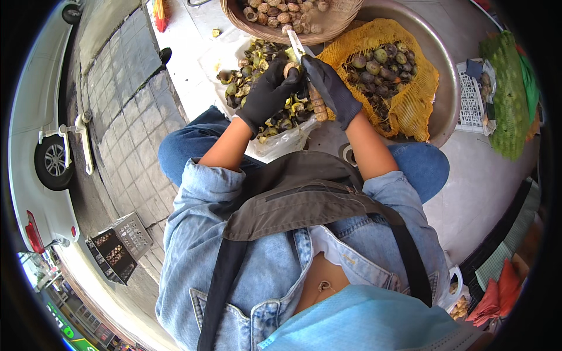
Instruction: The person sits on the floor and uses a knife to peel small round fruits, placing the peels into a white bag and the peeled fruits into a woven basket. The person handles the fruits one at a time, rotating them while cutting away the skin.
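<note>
My gloved left hand [268, 91] grips a walnut [290, 69] with its brown shell partly bare. In my gloved right hand [328, 90] is a knife, its blade [296, 42] pointing away from me beside the nut and its ringed brown handle [318, 104] showing below the fingers. Under both hands, a pile of dark and yellow-green walnut husks [287, 119] lies on clear plastic sheeting [281, 147]. Beyond the blade tip sits a wicker basket [338, 30] of husked walnuts [283, 16]. To the right, a yellow mesh bag [410, 112] holds unhusked walnuts [373, 66].
A wide metal basin [448, 83] bears the mesh bag. Farther right are a white plastic basket [467, 98] and green netting [505, 96]. At left, a black crate [112, 256] stands on the paving [131, 109], with a parked car [33, 175] beyond.
</note>
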A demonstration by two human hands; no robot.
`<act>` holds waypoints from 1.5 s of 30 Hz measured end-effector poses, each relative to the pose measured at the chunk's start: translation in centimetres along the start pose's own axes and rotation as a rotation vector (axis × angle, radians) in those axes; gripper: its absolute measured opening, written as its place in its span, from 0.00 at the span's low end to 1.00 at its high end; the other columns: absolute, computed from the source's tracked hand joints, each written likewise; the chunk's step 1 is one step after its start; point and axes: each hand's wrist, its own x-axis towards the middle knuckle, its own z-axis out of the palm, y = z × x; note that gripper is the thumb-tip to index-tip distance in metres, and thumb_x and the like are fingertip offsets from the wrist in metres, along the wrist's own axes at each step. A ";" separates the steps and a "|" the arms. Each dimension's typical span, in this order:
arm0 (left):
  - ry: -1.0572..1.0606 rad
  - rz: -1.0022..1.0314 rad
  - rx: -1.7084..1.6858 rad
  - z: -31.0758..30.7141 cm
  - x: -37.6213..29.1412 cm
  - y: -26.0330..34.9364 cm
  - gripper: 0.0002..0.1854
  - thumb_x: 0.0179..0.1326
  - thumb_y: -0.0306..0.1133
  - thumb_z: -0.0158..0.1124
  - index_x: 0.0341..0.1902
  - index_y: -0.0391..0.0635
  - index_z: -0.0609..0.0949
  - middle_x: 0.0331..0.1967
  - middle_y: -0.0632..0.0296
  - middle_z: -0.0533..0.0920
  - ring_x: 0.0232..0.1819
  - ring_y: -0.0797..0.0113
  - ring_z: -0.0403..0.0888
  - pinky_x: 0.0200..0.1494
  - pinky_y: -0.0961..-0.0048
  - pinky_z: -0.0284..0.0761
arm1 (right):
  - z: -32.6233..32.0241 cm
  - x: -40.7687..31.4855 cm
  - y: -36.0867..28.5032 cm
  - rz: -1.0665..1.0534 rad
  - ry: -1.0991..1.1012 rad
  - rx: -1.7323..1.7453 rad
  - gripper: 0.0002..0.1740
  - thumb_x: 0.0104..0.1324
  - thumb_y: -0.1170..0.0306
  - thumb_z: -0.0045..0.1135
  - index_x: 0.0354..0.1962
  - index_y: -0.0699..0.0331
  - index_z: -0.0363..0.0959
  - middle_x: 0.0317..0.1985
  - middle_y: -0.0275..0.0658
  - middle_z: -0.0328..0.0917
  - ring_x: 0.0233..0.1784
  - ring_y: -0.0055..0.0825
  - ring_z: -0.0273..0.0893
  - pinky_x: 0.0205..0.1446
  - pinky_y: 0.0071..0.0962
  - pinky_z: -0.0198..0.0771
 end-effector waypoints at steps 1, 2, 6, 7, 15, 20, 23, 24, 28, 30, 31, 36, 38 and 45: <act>-0.063 -0.004 -0.047 0.1 0.1 0.4 0.22 0.69 0.37 0.58 0.61 0.37 0.69 0.46 0.54 0.80 0.47 0.72 0.77 0.51 0.72 0.73 | 0.9 -0.1 -0.4 0.038 0.054 0.148 0.23 0.73 0.56 0.48 0.51 0.69 0.71 0.42 0.33 0.76 0.44 0.17 0.72 0.50 0.20 0.68; -0.003 -0.004 0.138 0.3 -0.1 0.7 0.21 0.67 0.36 0.60 0.59 0.39 0.71 0.43 0.54 0.81 0.43 0.70 0.80 0.46 0.73 0.75 | 1.1 -0.5 -0.9 0.071 0.035 0.073 0.24 0.72 0.55 0.49 0.51 0.69 0.72 0.42 0.33 0.77 0.44 0.17 0.72 0.49 0.20 0.68; 0.010 -0.001 0.054 0.6 -0.6 0.7 0.16 0.67 0.34 0.59 0.55 0.41 0.72 0.36 0.59 0.80 0.33 0.74 0.79 0.36 0.73 0.75 | 2.7 -1.3 -1.6 0.122 0.077 0.156 0.23 0.71 0.55 0.52 0.50 0.67 0.72 0.40 0.33 0.77 0.42 0.16 0.73 0.47 0.21 0.70; 0.014 -0.008 0.014 0.7 -0.5 0.5 0.16 0.67 0.31 0.57 0.56 0.41 0.72 0.36 0.60 0.79 0.32 0.73 0.79 0.36 0.74 0.75 | 2.9 -1.4 -1.6 0.160 0.096 0.169 0.23 0.71 0.55 0.52 0.50 0.67 0.72 0.41 0.34 0.77 0.42 0.16 0.73 0.47 0.20 0.70; 0.042 0.486 0.694 -2.1 0.8 -1.1 0.15 0.53 0.21 0.56 0.46 0.33 0.77 0.41 0.44 0.80 0.41 0.44 0.76 0.53 0.59 0.72 | 3.1 -1.3 -0.7 0.046 0.134 -0.077 0.18 0.66 0.59 0.58 0.42 0.67 0.73 0.30 0.32 0.76 0.31 0.17 0.70 0.37 0.24 0.70; 0.055 -0.181 -0.377 -3.8 0.8 -2.6 0.23 0.58 0.40 0.55 0.54 0.39 0.77 0.50 0.54 0.81 0.46 0.56 0.77 0.53 0.59 0.72 | 0.1 0.6 0.2 0.175 -0.072 -0.437 0.30 0.60 0.52 0.62 0.50 0.68 0.72 0.33 0.42 0.81 0.36 0.27 0.79 0.45 0.27 0.74; 0.368 -0.340 -0.093 -4.5 1.0 -3.7 0.30 0.69 0.55 0.41 0.61 0.44 0.73 0.54 0.57 0.80 0.55 0.60 0.75 0.57 0.61 0.72 | -1.3 0.9 0.5 0.222 -0.118 -0.953 0.34 0.62 0.49 0.59 0.55 0.67 0.68 0.38 0.46 0.81 0.39 0.35 0.81 0.46 0.32 0.75; 0.559 -0.481 -0.494 -4.4 1.3 -3.9 0.30 0.70 0.55 0.40 0.62 0.44 0.71 0.54 0.56 0.80 0.56 0.59 0.75 0.59 0.61 0.72 | -2.0 0.9 0.4 0.211 -0.099 -1.145 0.35 0.63 0.48 0.58 0.56 0.67 0.66 0.38 0.47 0.81 0.39 0.36 0.81 0.46 0.34 0.75; 0.546 -0.659 -1.132 -4.7 2.7 -1.4 0.31 0.67 0.55 0.47 0.64 0.43 0.67 0.65 0.49 0.71 0.66 0.54 0.68 0.69 0.52 0.60 | -7.2 2.4 0.5 0.161 0.373 -0.908 0.33 0.62 0.52 0.58 0.58 0.63 0.67 0.44 0.51 0.80 0.46 0.47 0.80 0.53 0.40 0.74; 0.190 -0.361 -1.433 -5.9 4.2 1.7 0.40 0.65 0.51 0.56 0.71 0.41 0.54 0.70 0.42 0.60 0.71 0.48 0.60 0.70 0.47 0.57 | -11.6 3.7 1.5 0.132 0.591 -0.904 0.32 0.63 0.52 0.57 0.59 0.62 0.66 0.47 0.51 0.79 0.47 0.48 0.79 0.54 0.42 0.74; 0.079 -0.170 -1.494 -6.2 4.7 3.0 0.42 0.64 0.51 0.57 0.72 0.41 0.51 0.71 0.41 0.58 0.73 0.48 0.57 0.72 0.46 0.56 | -13.8 4.0 2.4 0.156 0.650 -0.922 0.32 0.64 0.52 0.56 0.60 0.62 0.66 0.50 0.51 0.78 0.49 0.49 0.78 0.54 0.44 0.73; 0.340 -0.255 -1.175 -5.1 5.0 4.8 0.33 0.67 0.48 0.53 0.68 0.39 0.61 0.67 0.43 0.66 0.70 0.52 0.63 0.71 0.54 0.59 | -19.7 1.9 10.0 0.386 0.477 -1.184 0.42 0.64 0.48 0.54 0.70 0.54 0.51 0.65 0.52 0.63 0.66 0.50 0.66 0.63 0.49 0.68; 0.344 -0.452 -1.106 -3.9 4.6 3.4 0.29 0.70 0.47 0.48 0.66 0.39 0.64 0.65 0.46 0.70 0.66 0.55 0.68 0.68 0.58 0.63 | -20.3 2.0 11.8 0.396 0.434 -1.233 0.44 0.64 0.48 0.54 0.72 0.53 0.47 0.67 0.50 0.61 0.67 0.49 0.65 0.66 0.48 0.67; -0.057 -0.315 -0.795 -3.3 3.2 -0.5 0.22 0.71 0.38 0.48 0.64 0.41 0.66 0.63 0.50 0.72 0.62 0.58 0.73 0.64 0.62 0.69 | -20.9 2.2 10.3 0.536 0.448 -0.908 0.44 0.62 0.58 0.61 0.71 0.59 0.49 0.70 0.49 0.57 0.70 0.47 0.60 0.71 0.40 0.61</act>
